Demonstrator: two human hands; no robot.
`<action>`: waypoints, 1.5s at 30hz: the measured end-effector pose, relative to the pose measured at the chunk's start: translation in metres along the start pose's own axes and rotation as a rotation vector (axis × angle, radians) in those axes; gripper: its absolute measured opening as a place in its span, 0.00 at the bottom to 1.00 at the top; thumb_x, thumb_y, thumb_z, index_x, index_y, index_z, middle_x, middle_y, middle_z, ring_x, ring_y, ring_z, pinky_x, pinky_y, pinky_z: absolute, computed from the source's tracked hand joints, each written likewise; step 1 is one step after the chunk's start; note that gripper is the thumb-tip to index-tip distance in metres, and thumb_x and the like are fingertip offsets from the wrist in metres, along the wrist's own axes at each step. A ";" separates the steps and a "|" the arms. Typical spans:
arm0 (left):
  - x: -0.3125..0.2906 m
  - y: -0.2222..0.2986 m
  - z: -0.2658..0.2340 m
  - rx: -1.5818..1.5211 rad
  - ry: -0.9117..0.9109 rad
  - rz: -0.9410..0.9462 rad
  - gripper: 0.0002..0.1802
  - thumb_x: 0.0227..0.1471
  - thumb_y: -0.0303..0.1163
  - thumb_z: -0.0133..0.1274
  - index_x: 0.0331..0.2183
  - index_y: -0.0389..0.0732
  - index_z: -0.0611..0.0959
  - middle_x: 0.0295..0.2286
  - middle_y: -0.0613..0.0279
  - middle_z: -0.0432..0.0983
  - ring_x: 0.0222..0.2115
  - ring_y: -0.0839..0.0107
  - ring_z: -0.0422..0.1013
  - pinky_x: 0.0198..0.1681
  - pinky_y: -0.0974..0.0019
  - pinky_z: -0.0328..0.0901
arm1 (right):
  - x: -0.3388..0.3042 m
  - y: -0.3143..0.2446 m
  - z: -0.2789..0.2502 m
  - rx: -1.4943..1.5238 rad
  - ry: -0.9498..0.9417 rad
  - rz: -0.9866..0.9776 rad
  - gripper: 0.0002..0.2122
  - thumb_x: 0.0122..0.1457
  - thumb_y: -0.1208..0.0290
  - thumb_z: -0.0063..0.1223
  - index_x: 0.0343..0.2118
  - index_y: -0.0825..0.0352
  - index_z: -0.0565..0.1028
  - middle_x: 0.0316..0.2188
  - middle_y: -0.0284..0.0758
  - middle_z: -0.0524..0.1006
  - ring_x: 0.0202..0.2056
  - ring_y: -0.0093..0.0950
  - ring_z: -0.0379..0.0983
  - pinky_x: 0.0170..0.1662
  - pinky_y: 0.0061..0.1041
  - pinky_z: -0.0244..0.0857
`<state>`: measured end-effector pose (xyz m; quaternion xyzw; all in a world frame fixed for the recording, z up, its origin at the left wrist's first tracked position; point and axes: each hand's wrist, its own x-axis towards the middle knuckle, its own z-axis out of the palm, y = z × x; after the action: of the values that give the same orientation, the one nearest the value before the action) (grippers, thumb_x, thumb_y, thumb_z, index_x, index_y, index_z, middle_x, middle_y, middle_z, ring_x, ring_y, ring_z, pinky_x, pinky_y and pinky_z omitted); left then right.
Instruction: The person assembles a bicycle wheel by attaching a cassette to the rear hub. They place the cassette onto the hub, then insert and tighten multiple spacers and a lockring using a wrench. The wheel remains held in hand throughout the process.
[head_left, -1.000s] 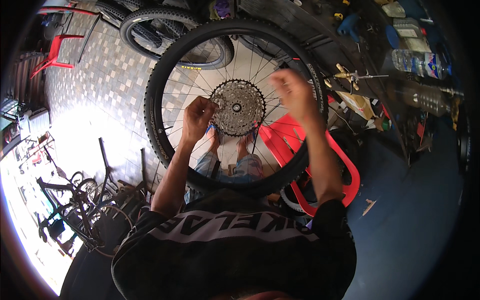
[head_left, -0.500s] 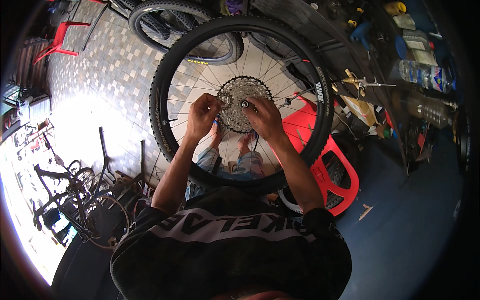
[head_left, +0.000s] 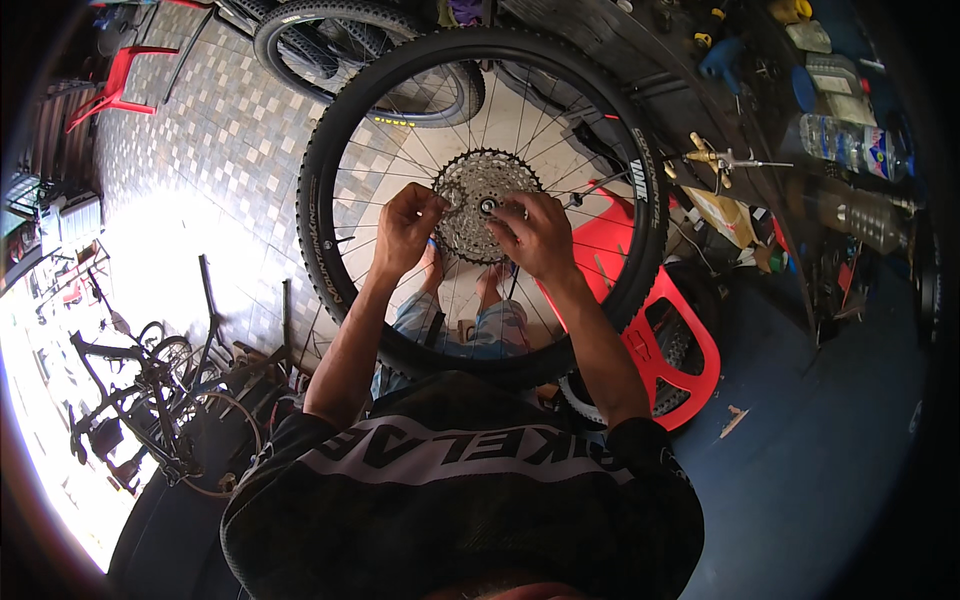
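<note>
A bicycle wheel [head_left: 317, 262] with a black knobbly tyre lies face up before me, its large silver cassette [head_left: 462, 238] in the middle. Above the cassette's left part, my left hand [head_left: 404, 232] pinches a small toothed sprocket [head_left: 453, 195] between thumb and fingertips. My right hand [head_left: 540, 238] hovers over the cassette's right side, fingers curled and thumb apart, with nothing visible between them. Just left of its fingertips shows the round hub end [head_left: 488, 206].
A red plastic chair [head_left: 672, 345] is under the wheel's right side. Other bicycle wheels [head_left: 440, 112] lie beyond it. A dark bench at right carries bottles [head_left: 835, 145] and tools. Bicycle frames [head_left: 140, 380] stand at left, and another red chair [head_left: 122, 80] is at far left.
My right hand has drawn slightly right, away from the hub end, and its thumb and fingers have parted. My left hand keeps the sprocket in nearly the same place.
</note>
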<state>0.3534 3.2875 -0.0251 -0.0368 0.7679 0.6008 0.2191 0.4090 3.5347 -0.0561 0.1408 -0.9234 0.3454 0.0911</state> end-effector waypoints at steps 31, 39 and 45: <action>0.015 0.001 0.028 -0.085 -0.161 -0.248 0.15 0.64 0.38 0.59 0.42 0.34 0.86 0.27 0.67 0.81 0.26 0.80 0.74 0.28 0.73 0.68 | 0.014 -0.001 0.004 0.908 -0.082 0.670 0.14 0.65 0.74 0.60 0.53 0.66 0.80 0.35 0.28 0.81 0.35 0.17 0.74 0.40 0.19 0.69; 0.015 0.006 0.029 -0.236 -0.174 -0.240 0.12 0.64 0.31 0.58 0.44 0.33 0.84 0.31 0.64 0.82 0.30 0.78 0.77 0.30 0.73 0.71 | 0.008 0.005 0.008 0.954 -0.065 0.783 0.13 0.65 0.73 0.61 0.51 0.67 0.80 0.38 0.30 0.82 0.38 0.19 0.76 0.43 0.20 0.71; 0.004 0.017 0.042 0.243 0.030 0.311 0.08 0.54 0.19 0.61 0.38 0.37 0.85 0.36 0.59 0.81 0.33 0.66 0.80 0.33 0.65 0.76 | 0.021 -0.007 -0.001 1.047 0.100 0.897 0.14 0.65 0.72 0.61 0.52 0.67 0.78 0.34 0.29 0.80 0.33 0.19 0.75 0.39 0.21 0.71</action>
<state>0.3569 3.3325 -0.0190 0.1000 0.8344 0.5297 0.1149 0.3915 3.5260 -0.0457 -0.2454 -0.5988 0.7560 -0.0982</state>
